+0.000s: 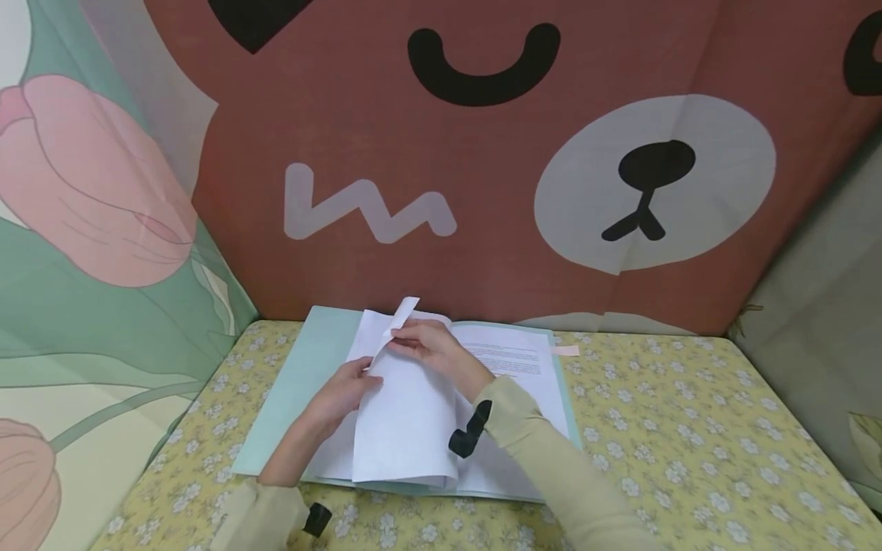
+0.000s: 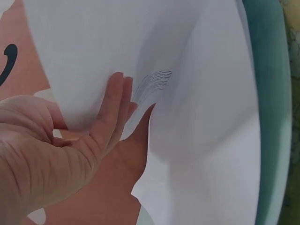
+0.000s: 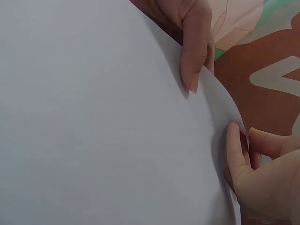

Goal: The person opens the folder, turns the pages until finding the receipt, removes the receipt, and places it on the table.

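A light green folder (image 1: 276,413) lies spread on the table with white sheets inside. One or more white sheets (image 1: 406,428) stand lifted and curved near its middle, the top corner folded over. My left hand (image 1: 344,394) pinches their left edge, the thumb on the near face. Higher up, my right hand (image 1: 430,348) pinches the same edge near the folded corner. In the left wrist view, the left hand (image 2: 70,140) has its fingers against the paper, and curved printed lines show beyond them. In the right wrist view, the right hand (image 3: 262,173) has paper between thumb and fingers.
A printed page (image 1: 513,363) lies on the folder's right side, and a pink tab (image 1: 566,350) sticks out there. The table has a yellow flowered cloth (image 1: 689,428). A hanging cloth with a brown bear (image 1: 482,260) stands right behind the folder.
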